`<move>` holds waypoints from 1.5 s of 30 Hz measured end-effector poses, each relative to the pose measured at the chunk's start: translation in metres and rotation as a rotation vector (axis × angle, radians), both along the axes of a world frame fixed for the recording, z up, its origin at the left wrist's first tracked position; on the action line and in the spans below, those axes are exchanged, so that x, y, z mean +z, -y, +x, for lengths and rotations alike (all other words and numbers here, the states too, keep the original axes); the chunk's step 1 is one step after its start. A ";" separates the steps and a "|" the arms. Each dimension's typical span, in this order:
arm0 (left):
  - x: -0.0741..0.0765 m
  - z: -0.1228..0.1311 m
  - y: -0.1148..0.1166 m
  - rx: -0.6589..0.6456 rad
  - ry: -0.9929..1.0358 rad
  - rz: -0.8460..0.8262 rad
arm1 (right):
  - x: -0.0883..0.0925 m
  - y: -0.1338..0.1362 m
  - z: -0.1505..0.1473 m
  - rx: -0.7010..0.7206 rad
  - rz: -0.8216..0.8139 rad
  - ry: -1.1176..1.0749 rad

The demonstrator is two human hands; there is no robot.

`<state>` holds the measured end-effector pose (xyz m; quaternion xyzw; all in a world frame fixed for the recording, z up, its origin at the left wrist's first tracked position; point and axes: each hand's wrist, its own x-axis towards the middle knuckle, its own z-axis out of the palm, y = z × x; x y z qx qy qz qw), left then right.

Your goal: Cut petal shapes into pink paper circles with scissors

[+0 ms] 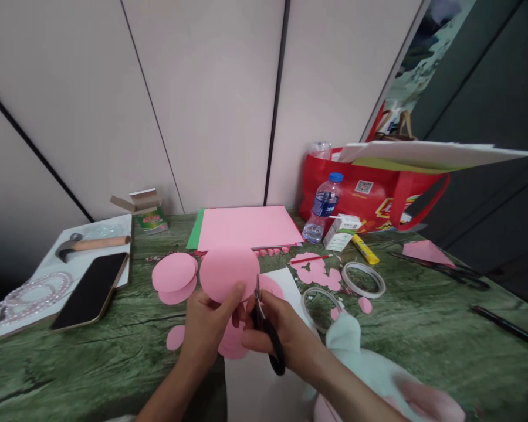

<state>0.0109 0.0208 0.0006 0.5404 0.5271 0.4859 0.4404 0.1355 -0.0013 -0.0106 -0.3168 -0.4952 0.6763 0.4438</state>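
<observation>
My left hand [213, 313] pinches the lower edge of a pink paper circle [229, 272], thumb on its front. In my right hand [277, 322] is a pair of scissors [273, 340] with black handles; the blades point up beside the circle's right edge. Whether the blades touch the paper, I cannot tell. Beneath both hands lie a white sheet [264, 387] and more pink paper rounds [234, 343], partly hidden. Left of my left hand are stacked pink circles [175, 272] and a small pink piece [175, 338].
Pink sheets [246, 225] lie at the back. On the right are tape rolls [364, 279], a glue stick [365, 249], a water bottle [322, 208], a red bag [356, 190] and a pale plush toy [378, 375]. A phone [90, 291] and hammer [94, 243] lie left.
</observation>
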 end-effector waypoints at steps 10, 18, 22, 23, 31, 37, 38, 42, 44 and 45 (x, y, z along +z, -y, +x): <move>0.003 0.000 0.005 0.066 -0.019 0.095 | 0.006 0.003 -0.002 -0.105 0.060 -0.020; 0.009 -0.001 0.006 0.070 0.004 0.080 | 0.007 0.004 -0.005 -0.013 0.030 -0.008; 0.008 0.000 0.007 0.086 -0.038 0.069 | 0.006 0.003 -0.006 -0.021 0.066 -0.041; 0.007 0.000 0.007 0.090 -0.043 0.067 | 0.006 0.003 -0.006 -0.023 0.066 -0.047; 0.006 0.001 0.007 0.143 -0.093 0.090 | 0.008 0.005 -0.007 -0.034 0.058 -0.085; 0.007 0.001 0.008 0.143 -0.147 0.136 | 0.005 0.006 -0.009 -0.056 0.076 -0.126; 0.007 0.001 0.008 0.141 -0.150 0.141 | 0.004 0.006 -0.009 -0.065 0.077 -0.129; 0.005 0.001 0.007 0.135 -0.157 0.144 | 0.001 0.004 -0.011 -0.102 0.055 -0.130; 0.003 0.000 0.006 0.124 -0.163 0.142 | -0.001 0.004 -0.012 -0.114 0.045 -0.131; 0.003 0.000 0.006 0.118 -0.166 0.139 | -0.001 0.003 -0.012 -0.118 0.042 -0.132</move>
